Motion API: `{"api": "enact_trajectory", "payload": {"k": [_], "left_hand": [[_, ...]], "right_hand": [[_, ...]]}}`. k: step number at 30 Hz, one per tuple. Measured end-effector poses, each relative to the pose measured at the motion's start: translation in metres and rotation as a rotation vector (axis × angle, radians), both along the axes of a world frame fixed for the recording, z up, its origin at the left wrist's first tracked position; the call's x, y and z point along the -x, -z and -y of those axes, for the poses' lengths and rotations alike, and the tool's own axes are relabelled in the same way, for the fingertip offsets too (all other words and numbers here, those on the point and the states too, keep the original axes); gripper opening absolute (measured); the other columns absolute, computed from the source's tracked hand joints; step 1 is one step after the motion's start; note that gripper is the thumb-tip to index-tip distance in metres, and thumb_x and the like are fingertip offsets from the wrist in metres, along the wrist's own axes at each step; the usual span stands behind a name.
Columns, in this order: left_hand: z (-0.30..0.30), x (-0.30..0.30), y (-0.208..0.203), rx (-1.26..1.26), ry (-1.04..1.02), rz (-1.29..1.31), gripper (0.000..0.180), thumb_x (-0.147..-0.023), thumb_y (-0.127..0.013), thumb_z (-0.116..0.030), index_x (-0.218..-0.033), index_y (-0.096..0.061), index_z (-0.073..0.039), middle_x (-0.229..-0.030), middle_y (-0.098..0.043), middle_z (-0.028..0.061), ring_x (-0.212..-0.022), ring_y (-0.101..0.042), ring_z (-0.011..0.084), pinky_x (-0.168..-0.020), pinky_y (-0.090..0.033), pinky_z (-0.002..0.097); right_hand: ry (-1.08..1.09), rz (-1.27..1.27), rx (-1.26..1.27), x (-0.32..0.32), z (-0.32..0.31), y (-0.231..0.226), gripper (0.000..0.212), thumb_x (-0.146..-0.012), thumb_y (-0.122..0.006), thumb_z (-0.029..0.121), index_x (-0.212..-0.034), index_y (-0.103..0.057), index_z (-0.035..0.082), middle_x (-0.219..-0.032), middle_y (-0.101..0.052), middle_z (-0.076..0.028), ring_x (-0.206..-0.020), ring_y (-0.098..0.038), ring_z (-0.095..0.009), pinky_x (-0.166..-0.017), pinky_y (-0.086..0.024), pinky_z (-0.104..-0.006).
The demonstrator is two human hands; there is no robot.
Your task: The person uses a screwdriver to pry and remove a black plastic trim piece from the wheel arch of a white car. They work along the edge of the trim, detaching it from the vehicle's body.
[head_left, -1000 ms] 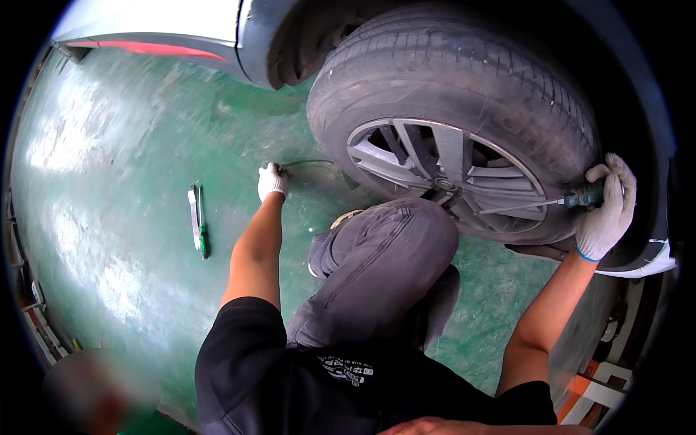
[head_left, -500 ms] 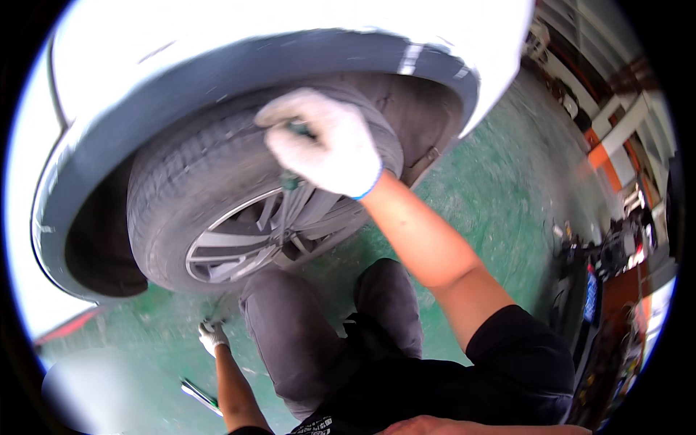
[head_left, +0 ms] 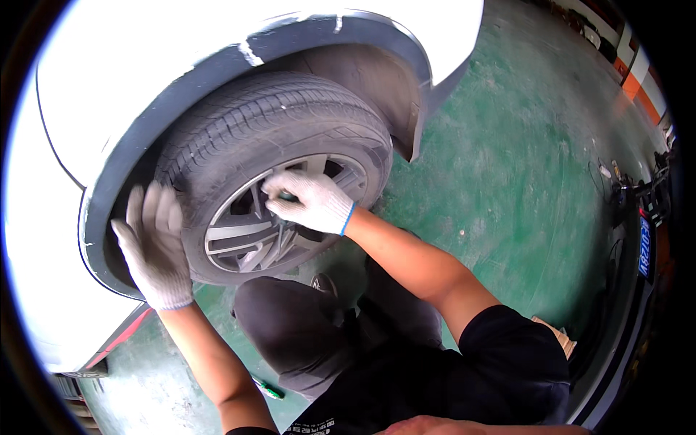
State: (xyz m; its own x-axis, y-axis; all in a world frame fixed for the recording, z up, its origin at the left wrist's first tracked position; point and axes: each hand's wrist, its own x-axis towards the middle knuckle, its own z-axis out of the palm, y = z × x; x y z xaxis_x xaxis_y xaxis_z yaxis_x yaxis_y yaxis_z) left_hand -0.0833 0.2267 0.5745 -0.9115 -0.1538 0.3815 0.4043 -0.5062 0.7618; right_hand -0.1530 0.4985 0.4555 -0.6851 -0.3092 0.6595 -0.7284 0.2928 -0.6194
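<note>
A car wheel with a black tyre (head_left: 217,134) and a silver spoked rim (head_left: 239,233) stands in the wheel arch of a white car. In front of the rim my right hand (head_left: 313,201), in a white knit glove, is closed around the dark green handle of a screwdriver (head_left: 281,235). Its thin shaft points down toward the middle of the rim; whether the tip touches is hard to see. My left hand (head_left: 154,250), gloved likewise, is raised at the tyre's left side with fingers stretched out and nothing in it. Whether it touches the tyre cannot be told.
Dark scuffed trim (head_left: 217,69) edges the wheel arch above the tyre. On the green floor (head_left: 500,188) by my left forearm lies a green-handled tool (head_left: 270,388), partly hidden. Another vehicle's dark bumper (head_left: 627,326) stands at the right, with a brown cardboard piece (head_left: 554,335) beside it.
My left hand has risen from near the floor to the tyre's left side, its fingers now spread. My right hand has come down from the tread to the rim, still holding the screwdriver.
</note>
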Motion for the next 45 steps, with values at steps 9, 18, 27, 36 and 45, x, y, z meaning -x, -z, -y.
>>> {"api": "enact_trajectory", "payload": {"k": [9,18,27,36,45], "left_hand": [[-0.02,0.029,-0.034,-0.232,0.064,-0.125,0.059,-0.107,-0.062,-0.041,-0.14,-0.054,0.008,-0.14,-0.061,0.0337,-0.134,-0.06,0.0425,-0.117,-0.049,0.0518],[0.032,-0.032,0.044,0.072,-0.383,0.152,0.052,-0.1,-0.076,-0.019,-0.141,-0.052,0.002,-0.131,-0.066,0.0213,-0.113,-0.07,0.0333,-0.099,-0.058,0.0427],[0.291,-0.211,0.248,0.246,-0.093,0.41,0.036,-0.112,-0.04,-0.024,-0.141,-0.049,-0.004,-0.142,-0.056,0.0182,-0.134,-0.054,0.0376,-0.113,-0.046,0.0464],[0.241,-0.263,0.326,1.328,-0.282,0.847,0.026,-0.101,-0.051,-0.014,-0.124,-0.06,-0.003,-0.12,-0.062,0.0127,-0.113,-0.06,0.0251,-0.096,-0.05,0.0335],[0.179,-0.428,0.458,0.343,-0.564,1.462,0.035,-0.099,-0.068,-0.03,-0.116,-0.071,0.0,-0.093,-0.073,0.0092,-0.084,-0.069,0.0198,-0.073,-0.054,0.0357]], "right_hand": [[0.107,0.656,-0.3,-0.032,-0.03,0.228,0.022,-0.089,-0.078,0.029,-0.095,-0.07,0.009,-0.088,-0.072,-0.015,-0.085,-0.071,-0.036,-0.077,-0.055,-0.0459],[-0.036,0.743,-1.306,0.004,-0.022,0.4,0.031,-0.088,-0.065,0.022,-0.111,-0.082,0.011,-0.122,-0.075,-0.017,-0.115,-0.072,-0.037,-0.097,-0.059,-0.0469],[-0.011,0.991,-1.205,0.0,-0.012,0.375,0.028,-0.086,-0.068,0.019,-0.109,-0.082,0.011,-0.125,-0.075,-0.018,-0.117,-0.073,-0.034,-0.095,-0.059,-0.0458],[0.224,1.119,-0.989,0.01,0.012,0.37,0.031,-0.093,-0.063,0.02,-0.118,-0.079,0.011,-0.133,-0.072,-0.019,-0.125,-0.069,-0.036,-0.101,-0.057,-0.0475],[0.149,1.012,-1.095,0.003,0.037,0.315,0.041,-0.094,-0.061,0.028,-0.127,-0.075,0.008,-0.137,-0.069,-0.022,-0.128,-0.066,-0.037,-0.106,-0.054,-0.0487]]}}
